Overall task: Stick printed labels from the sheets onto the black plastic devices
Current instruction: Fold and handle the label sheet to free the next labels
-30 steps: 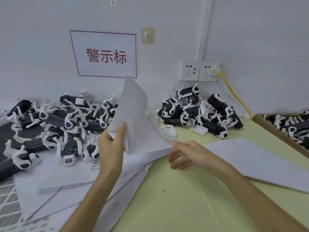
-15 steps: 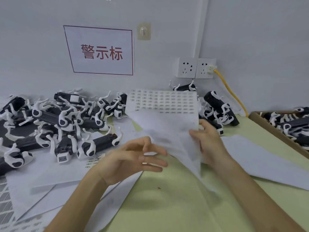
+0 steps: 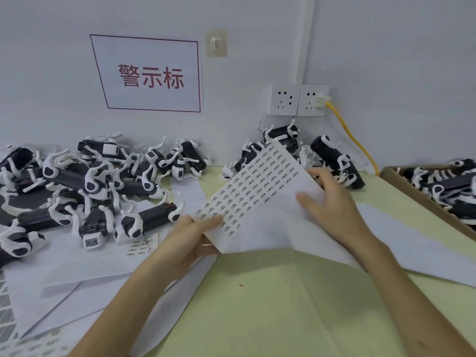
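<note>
I hold a white label sheet (image 3: 253,189) tilted above the table, its rows of small printed labels facing me. My left hand (image 3: 195,235) pinches its lower left corner, thumb on top. My right hand (image 3: 327,204) grips the sheet's right side, fingers spread over the blank part. A heap of black plastic devices with white clips (image 3: 85,186) lies at the left. A smaller heap (image 3: 332,155) sits behind the sheet by the wall, partly hidden by it.
Blank backing sheets (image 3: 85,276) overlap on the left of the yellow-green table (image 3: 270,305), and another sheet (image 3: 412,243) lies at right. A cardboard box (image 3: 427,202) of devices stands at far right. A yellow cable (image 3: 355,140) runs from the wall sockets (image 3: 296,100).
My left hand, open half a second ago, has closed on the sheet's lower left corner. The sheet has turned from square-on to a diagonal tilt, and my right hand has shifted along its right edge.
</note>
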`<state>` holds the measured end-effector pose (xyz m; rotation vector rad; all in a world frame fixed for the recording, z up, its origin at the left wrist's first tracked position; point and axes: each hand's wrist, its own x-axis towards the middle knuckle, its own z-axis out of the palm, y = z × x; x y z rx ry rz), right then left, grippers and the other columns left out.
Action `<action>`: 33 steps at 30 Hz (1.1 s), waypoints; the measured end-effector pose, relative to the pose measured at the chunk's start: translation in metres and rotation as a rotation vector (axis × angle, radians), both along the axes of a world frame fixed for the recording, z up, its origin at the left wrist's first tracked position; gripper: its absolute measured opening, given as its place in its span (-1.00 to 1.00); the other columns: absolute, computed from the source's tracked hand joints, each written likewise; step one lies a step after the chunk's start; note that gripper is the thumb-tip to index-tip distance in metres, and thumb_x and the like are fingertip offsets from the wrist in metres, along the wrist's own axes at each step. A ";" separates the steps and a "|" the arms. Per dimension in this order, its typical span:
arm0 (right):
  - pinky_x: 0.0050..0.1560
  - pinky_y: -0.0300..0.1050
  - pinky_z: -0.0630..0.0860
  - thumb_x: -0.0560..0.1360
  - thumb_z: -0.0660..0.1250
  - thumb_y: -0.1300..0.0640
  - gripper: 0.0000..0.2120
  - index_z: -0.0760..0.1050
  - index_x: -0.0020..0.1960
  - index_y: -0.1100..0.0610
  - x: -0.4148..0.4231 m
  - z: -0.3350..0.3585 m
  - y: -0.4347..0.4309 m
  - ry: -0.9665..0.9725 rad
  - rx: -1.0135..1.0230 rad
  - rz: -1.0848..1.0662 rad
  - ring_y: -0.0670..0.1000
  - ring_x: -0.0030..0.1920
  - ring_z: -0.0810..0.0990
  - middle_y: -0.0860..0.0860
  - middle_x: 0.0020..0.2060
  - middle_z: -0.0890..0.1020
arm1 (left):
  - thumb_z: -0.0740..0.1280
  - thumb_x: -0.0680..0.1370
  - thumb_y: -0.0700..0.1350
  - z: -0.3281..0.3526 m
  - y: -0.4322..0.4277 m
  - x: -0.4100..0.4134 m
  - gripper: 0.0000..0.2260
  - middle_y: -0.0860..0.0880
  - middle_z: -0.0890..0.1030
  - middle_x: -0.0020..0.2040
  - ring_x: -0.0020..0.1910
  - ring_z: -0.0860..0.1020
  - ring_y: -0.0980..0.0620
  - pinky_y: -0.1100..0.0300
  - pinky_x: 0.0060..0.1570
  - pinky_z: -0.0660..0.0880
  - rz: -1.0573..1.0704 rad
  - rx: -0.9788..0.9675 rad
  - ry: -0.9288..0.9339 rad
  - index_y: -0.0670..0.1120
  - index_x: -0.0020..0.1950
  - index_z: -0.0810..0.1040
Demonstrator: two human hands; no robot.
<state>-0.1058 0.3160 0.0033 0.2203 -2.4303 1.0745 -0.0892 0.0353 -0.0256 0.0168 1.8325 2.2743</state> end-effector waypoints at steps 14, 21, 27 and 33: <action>0.55 0.00 -0.24 0.21 0.59 -0.35 0.15 0.04 0.63 -0.21 0.007 -0.015 -0.028 0.094 0.382 0.199 -0.25 0.56 -0.36 -0.27 0.59 -0.31 | 0.27 0.68 -0.02 0.004 -0.012 -0.005 -0.70 -0.06 0.71 0.18 0.10 0.71 -0.03 0.08 -0.17 0.68 0.238 0.264 0.041 -0.10 0.36 0.54; 0.34 -0.52 0.20 0.43 0.58 0.15 -0.24 0.34 0.48 -0.28 0.006 -0.008 -0.016 -0.069 -0.020 0.318 -0.51 0.36 0.27 -0.59 0.33 0.32 | 0.30 0.63 0.08 0.003 -0.017 -0.006 -0.65 -0.05 0.73 0.13 -0.03 0.73 0.06 0.20 -0.24 0.64 0.237 0.283 0.052 -0.10 0.29 0.59; 0.37 -0.42 0.33 0.51 0.43 0.38 -0.48 0.56 0.32 -0.11 0.005 -0.003 -0.014 0.044 -0.245 0.278 -0.38 0.33 0.45 -0.39 0.25 0.55 | 0.44 0.57 0.02 0.006 -0.017 -0.003 -0.55 -0.20 0.65 0.27 0.16 0.68 -0.17 0.10 -0.02 0.66 0.077 0.175 0.089 -0.08 0.42 0.48; 0.29 -0.04 0.54 0.49 0.45 0.34 -0.39 0.44 0.49 0.04 0.002 -0.001 -0.002 -0.229 -0.662 0.498 -0.05 0.35 0.57 -0.22 0.32 0.59 | 0.27 0.50 -0.54 0.007 -0.017 -0.004 -0.24 -0.28 0.69 0.10 0.03 0.69 -0.18 0.04 -0.06 0.67 0.182 0.047 0.307 0.10 0.55 0.25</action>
